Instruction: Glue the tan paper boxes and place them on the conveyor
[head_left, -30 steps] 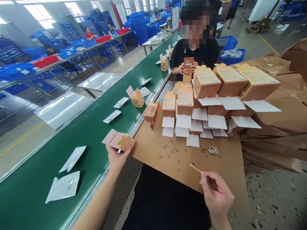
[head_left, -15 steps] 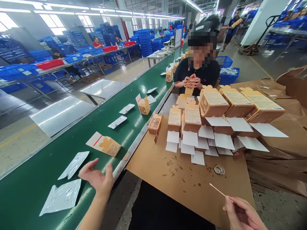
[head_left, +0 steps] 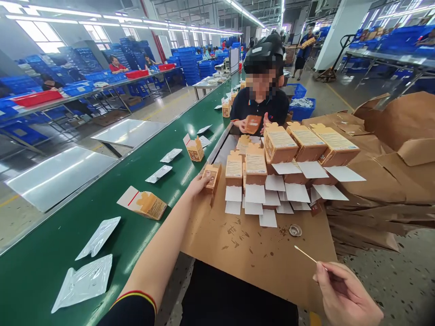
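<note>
At the belt-side edge of the brown worktop (head_left: 278,271), a small brown box (head_left: 212,174) lay just beyond the fingers of the left hand's wrist line, with the left hand (head_left: 197,184) meeting its near left side. Its long axis seemed to run away from the wearer, roughly with the forearm's reach, and a narrow flap (head_left: 213,198) hung at its near right. The left hand was much the nearer one; its fingers touched the box, but whether they had closed round it I cannot tell, since the far side was hidden

Well apart, low on the right, the right hand (head_left: 346,290) pinched a cotton swab (head_left: 306,254) between thumb and forefinger, the white tip slanting up and left, just short of a small clear dish (head_left: 295,230). Dark scraps (head_left: 238,231) were scattered left of the dish. Stacked boxes (head_left: 280,142) with white flaps stood right of the box, apart from it. On the green belt (head_left: 37,267) an open carton (head_left: 152,207) and silvery pouches (head_left: 84,280) lay left of the forearm; across the worktop a co-worker (head_left: 260,106) held another brown box (head_left: 253,123)
</note>
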Demonstrator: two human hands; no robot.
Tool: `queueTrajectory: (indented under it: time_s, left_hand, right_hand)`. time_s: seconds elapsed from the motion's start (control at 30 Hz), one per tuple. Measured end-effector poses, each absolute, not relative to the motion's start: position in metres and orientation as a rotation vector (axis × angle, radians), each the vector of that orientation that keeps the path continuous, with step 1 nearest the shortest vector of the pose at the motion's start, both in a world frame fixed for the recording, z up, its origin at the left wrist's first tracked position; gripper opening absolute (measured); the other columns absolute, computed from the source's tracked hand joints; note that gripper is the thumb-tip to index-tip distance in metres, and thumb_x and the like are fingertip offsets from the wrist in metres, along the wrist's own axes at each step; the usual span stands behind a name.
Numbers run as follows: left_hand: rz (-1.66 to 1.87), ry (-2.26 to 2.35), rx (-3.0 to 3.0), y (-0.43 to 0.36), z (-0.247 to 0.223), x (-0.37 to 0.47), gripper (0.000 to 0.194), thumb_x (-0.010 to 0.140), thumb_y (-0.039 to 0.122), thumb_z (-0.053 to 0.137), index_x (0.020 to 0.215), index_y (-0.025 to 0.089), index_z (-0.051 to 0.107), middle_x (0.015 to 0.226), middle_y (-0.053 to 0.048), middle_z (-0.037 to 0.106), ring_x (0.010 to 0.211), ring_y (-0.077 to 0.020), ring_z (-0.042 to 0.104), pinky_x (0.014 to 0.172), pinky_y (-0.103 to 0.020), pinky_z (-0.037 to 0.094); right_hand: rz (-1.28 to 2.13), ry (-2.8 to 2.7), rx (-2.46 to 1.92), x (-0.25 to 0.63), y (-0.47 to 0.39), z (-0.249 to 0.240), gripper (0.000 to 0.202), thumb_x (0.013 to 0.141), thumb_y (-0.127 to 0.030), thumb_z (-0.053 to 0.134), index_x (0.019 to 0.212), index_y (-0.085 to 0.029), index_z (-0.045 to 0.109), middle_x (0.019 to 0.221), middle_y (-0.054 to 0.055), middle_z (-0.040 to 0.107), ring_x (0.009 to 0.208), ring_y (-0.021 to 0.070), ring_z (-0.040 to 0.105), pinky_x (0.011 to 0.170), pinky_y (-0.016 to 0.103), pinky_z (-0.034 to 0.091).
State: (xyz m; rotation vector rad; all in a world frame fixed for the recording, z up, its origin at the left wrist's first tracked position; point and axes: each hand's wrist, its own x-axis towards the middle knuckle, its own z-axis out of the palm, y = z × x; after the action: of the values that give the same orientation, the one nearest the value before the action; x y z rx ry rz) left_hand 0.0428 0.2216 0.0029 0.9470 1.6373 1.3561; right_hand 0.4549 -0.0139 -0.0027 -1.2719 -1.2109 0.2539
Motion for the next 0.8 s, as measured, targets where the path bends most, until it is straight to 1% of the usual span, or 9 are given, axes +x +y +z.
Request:
queueTrajectory:
  time_s: [0.1, 0.17, 0.23, 0.3, 0.4, 0.47, 0.53, 0.63, 0.8]
  left_hand:
    - [1.302, 1.644, 0.88, 0.188, 0.0, 0.035, 0.061, 0.068, 0.055, 0.102, 0.11, 0.026, 0.068, 0.103, -0.008, 0.087, 0.103, -0.0348, 0.086, 0.107, -0.058, 0.066]
    - [1.323, 1.602, 0.77, 0.16, -0.003, 0.021, 0.069, 0.066, 0.051, 0.105, 0.118, 0.027, 0.067, 0.105, -0.006, 0.087, 0.099, -0.0325, 0.086, 0.104, -0.056, 0.068]
    - [1.362, 1.482, 0.641, 0.127, -0.01, 0.005, 0.078, 0.061, 0.042, 0.108, 0.126, 0.027, 0.069, 0.115, -0.008, 0.088, 0.104, -0.0344, 0.088, 0.104, -0.056, 0.07]
    - [1.37, 1.361, 0.547, 0.089, -0.02, -0.007, 0.082, 0.06, 0.04, 0.108, 0.133, 0.028, 0.073, 0.128, -0.012, 0.088, 0.121, -0.0415, 0.086, 0.11, -0.059, 0.069]
    - [1.385, 1.26, 0.424, 0.031, -0.039, -0.002, 0.086, 0.062, 0.065, 0.106, 0.138, 0.033, 0.078, 0.13, -0.013, 0.089, 0.147, -0.053, 0.074, 0.12, -0.07, 0.064]
    - [1.45, 1.129, 0.389, 0.001, -0.052, 0.017, 0.099, 0.063, 0.086, 0.097, 0.148, 0.039, 0.076, 0.143, -0.013, 0.086, 0.16, -0.0544, 0.064, 0.127, -0.073, 0.059]
    - [1.512, 0.976, 0.405, -0.016, -0.062, 0.042, 0.113, 0.066, 0.097, 0.089, 0.163, 0.044, 0.067, 0.164, -0.011, 0.076, 0.169, -0.0516, 0.055, 0.133, -0.07, 0.055]
    - [1.557, 0.864, 0.422, -0.02, -0.07, 0.069, 0.119, 0.071, 0.099, 0.086, 0.173, 0.045, 0.057, 0.171, -0.012, 0.07, 0.166, -0.0485, 0.059, 0.135, -0.069, 0.052]
    - [1.496, 0.89, 0.359, -0.013, -0.053, 0.059, 0.105, 0.084, 0.093, 0.078, 0.172, 0.039, 0.06, 0.162, -0.016, 0.076, 0.155, -0.0513, 0.068, 0.132, -0.079, 0.05]
  right_hand:
    - [0.243, -1.206, -1.296, 0.468, -0.018, -0.007, 0.023, 0.102, -0.04, 0.092, 0.087, -0.024, 0.084, 0.07, 0.005, 0.074, 0.055, 0.0203, 0.067, 0.049, 0.034, 0.057]
    - [0.21, -1.252, -1.304, 0.479, -0.013, -0.011, 0.021, 0.102, -0.039, 0.091, 0.087, -0.025, 0.084, 0.071, 0.005, 0.076, 0.055, 0.0205, 0.069, 0.049, 0.034, 0.057]
    - [0.158, -1.293, -1.333, 0.488, -0.002, -0.016, 0.024, 0.103, -0.042, 0.09, 0.087, -0.025, 0.085, 0.073, 0.005, 0.078, 0.056, 0.021, 0.07, 0.051, 0.034, 0.059]
    - [0.11, -1.317, -1.378, 0.494, 0.012, -0.021, 0.03, 0.104, -0.047, 0.086, 0.085, -0.025, 0.084, 0.074, 0.006, 0.079, 0.058, 0.021, 0.07, 0.054, 0.035, 0.061]
    - [0.088, -1.362, -1.427, 0.497, 0.032, -0.026, 0.036, 0.106, -0.051, 0.081, 0.082, -0.025, 0.082, 0.073, 0.006, 0.078, 0.059, 0.0202, 0.07, 0.059, 0.035, 0.063]
    - [0.094, -1.407, -1.444, 0.495, 0.042, -0.028, 0.035, 0.107, -0.05, 0.079, 0.082, -0.025, 0.082, 0.073, 0.005, 0.078, 0.059, 0.0195, 0.069, 0.059, 0.033, 0.062]
    - [0.101, -1.454, -1.45, 0.493, 0.049, -0.03, 0.035, 0.106, -0.049, 0.079, 0.081, -0.025, 0.082, 0.073, 0.005, 0.078, 0.057, 0.0185, 0.068, 0.057, 0.031, 0.061]
    - [0.137, -1.502, -1.458, 0.489, 0.055, -0.032, 0.037, 0.106, -0.051, 0.077, 0.079, -0.025, 0.08, 0.07, 0.003, 0.075, 0.055, 0.0173, 0.066, 0.056, 0.029, 0.06]
    - [0.168, -1.434, -1.478, 0.49, 0.055, -0.035, 0.042, 0.105, -0.058, 0.078, 0.079, -0.025, 0.081, 0.07, 0.004, 0.075, 0.056, 0.0181, 0.067, 0.055, 0.03, 0.06]
